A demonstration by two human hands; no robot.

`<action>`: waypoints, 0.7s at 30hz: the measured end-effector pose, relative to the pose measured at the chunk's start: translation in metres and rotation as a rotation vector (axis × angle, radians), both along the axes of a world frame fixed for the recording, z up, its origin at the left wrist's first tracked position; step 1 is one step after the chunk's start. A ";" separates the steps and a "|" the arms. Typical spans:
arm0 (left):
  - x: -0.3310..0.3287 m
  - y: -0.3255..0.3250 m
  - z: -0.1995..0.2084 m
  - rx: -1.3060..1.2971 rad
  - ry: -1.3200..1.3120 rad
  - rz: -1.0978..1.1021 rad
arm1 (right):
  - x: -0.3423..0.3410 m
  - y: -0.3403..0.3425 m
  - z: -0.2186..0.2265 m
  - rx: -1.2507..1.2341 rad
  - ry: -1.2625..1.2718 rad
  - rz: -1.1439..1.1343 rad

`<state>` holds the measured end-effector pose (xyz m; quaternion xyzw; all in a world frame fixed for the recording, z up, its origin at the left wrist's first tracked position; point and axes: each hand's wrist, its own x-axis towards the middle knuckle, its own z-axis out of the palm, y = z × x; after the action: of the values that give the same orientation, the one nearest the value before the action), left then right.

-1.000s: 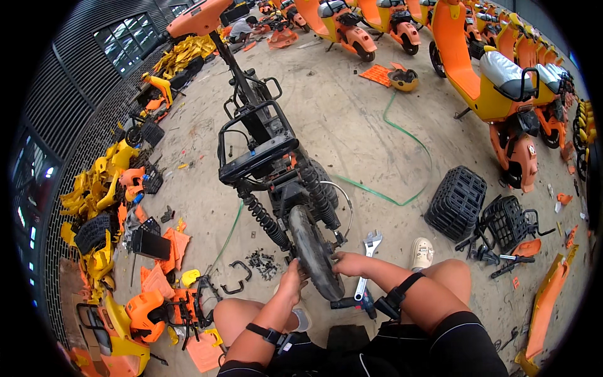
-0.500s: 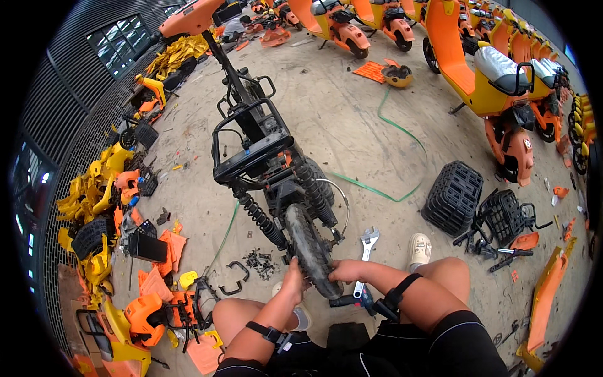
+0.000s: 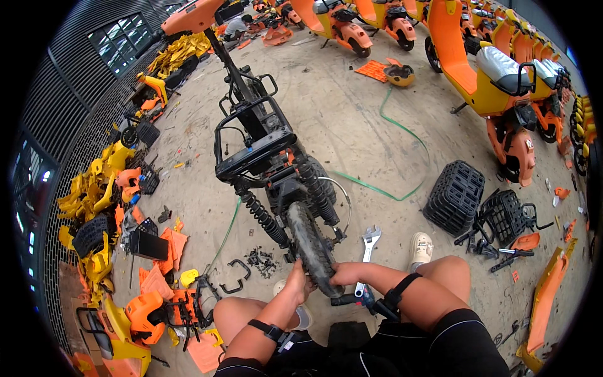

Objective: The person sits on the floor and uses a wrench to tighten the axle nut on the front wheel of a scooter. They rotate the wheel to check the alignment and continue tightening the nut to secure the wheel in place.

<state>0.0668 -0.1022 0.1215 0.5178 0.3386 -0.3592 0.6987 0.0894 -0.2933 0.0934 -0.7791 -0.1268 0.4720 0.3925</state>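
Note:
A stripped scooter frame (image 3: 254, 154) stands in front of me, its rear tyre (image 3: 306, 239) pointing toward my lap. My left hand (image 3: 299, 280) is closed against the left side of the tyre, low down, with its fingertips partly hidden. On the other side my right hand (image 3: 344, 274) grips the tyre's right edge, its fingers hidden behind the rubber. Coil shock absorbers flank the wheel, the left one (image 3: 260, 215) and the right one (image 3: 312, 185). An adjustable wrench (image 3: 368, 254) lies just right of my right hand, beside a dark power tool (image 3: 352, 300) partly covered by my forearm.
Small dark fasteners (image 3: 261, 261) lie on the floor left of the wheel, near black curved handles (image 3: 239, 276). Black crates (image 3: 455, 196) are stacked at right. Orange and yellow body panels (image 3: 94, 201) pile up at left. A green strap (image 3: 411, 135) crosses the floor; scooters (image 3: 490, 81) stand beyond.
My left hand has shifted slightly right and down along the tyre. My right hand stays almost in place, and the whole view has moved a little.

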 end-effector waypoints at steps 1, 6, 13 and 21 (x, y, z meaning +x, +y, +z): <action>0.000 0.002 -0.004 -0.004 0.004 -0.015 | 0.000 0.000 0.001 0.008 -0.003 -0.004; -0.001 -0.003 -0.008 -0.048 -0.075 0.029 | 0.000 -0.003 0.001 0.040 -0.052 -0.037; -0.002 -0.005 -0.009 -0.060 -0.093 0.108 | 0.000 -0.005 0.012 0.027 -0.084 -0.017; -0.006 -0.004 -0.012 -0.068 -0.149 0.142 | -0.009 -0.004 0.017 0.011 -0.034 -0.072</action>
<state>0.0610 -0.1061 0.1091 0.4936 0.3090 -0.2807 0.7630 0.0809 -0.2968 0.1100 -0.7889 -0.1079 0.4437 0.4113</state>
